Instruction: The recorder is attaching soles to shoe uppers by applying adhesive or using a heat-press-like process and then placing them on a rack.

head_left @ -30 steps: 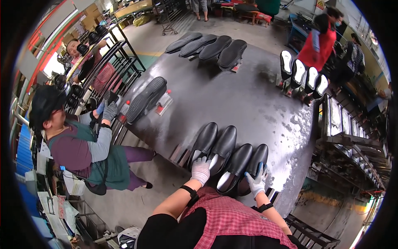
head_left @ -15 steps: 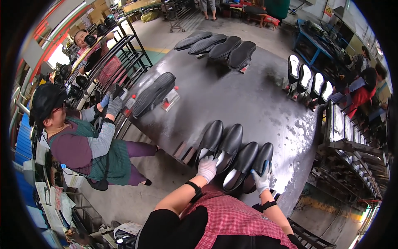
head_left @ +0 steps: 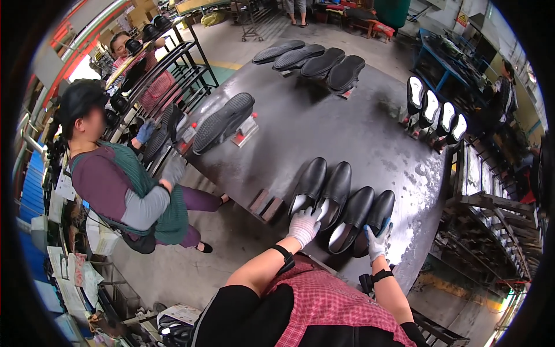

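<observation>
Factory floor spreads around a dark, wet-looking bench (head_left: 324,130) that fills the middle of the view. At its 6 o'clock edge four black shoes (head_left: 341,205) stand in a row, toes pointing away, touching side by side. The left hand (head_left: 304,225), in a white glove, rests on the heel openings of the two left shoes, its fingers loosely curled over them, not clearly gripping. The right hand (head_left: 377,238), in a white and blue glove, touches the heel of the rightmost shoe with its fingers lifted and fairly narrow; whether it grips I cannot tell. Toward 12 o'clock a row of four dark soles (head_left: 312,58) lies tread up. At 10 o'clock one more black sole (head_left: 222,121) leans on a small stand. At 2 o'clock four shoes with white insoles (head_left: 436,110) stand upright. At 9 o'clock a person in a green apron (head_left: 124,179) works beside a black rack (head_left: 173,75).
</observation>
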Demonstrator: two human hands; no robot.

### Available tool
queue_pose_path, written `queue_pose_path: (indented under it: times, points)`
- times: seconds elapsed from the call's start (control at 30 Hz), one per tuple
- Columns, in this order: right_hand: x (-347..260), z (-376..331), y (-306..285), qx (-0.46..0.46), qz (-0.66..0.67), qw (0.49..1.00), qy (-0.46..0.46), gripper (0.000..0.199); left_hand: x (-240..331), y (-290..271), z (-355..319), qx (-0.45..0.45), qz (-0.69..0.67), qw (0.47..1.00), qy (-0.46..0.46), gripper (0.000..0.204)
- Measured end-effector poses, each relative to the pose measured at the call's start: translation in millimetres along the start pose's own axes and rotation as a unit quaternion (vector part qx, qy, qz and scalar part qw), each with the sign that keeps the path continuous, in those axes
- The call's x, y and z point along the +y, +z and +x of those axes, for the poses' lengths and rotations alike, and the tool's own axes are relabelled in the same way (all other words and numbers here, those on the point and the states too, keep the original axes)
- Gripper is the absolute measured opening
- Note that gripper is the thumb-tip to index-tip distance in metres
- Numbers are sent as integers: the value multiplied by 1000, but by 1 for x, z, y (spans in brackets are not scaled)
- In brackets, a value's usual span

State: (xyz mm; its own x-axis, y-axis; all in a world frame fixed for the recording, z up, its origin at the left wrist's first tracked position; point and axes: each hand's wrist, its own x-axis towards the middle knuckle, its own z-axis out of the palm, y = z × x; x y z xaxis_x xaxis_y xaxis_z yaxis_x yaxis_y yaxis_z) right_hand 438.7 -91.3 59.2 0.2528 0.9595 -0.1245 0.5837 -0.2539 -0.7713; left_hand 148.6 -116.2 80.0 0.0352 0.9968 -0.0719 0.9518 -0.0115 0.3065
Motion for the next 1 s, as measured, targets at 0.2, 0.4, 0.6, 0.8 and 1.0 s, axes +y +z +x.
queue_pose_path:
  times: [0.2, 0.4, 0.6, 0.8, 1.0]
  points:
    - [-14, -11, -3, 141, -27, 984, -103, 86, -52, -48, -33, 188, -16, 982, -19, 57]
    - [-24, -34, -25, 124, 50, 975, -175, 78, -179, -132, -40, 375, -30, 894, -242, 47]
    - [-43, -85, -21, 112, 116, 979, -121, 69, -348, -202, 16, 384, -45, 864, -322, 63]
    - [-76, -111, 17, 127, 116, 982, -84, 56, -442, -217, 98, 145, -284, 881, -350, 80]
    - [-207, -84, 107, 51, -34, 982, -181, 45, -388, -197, 80, -78, -852, 469, -218, 49]
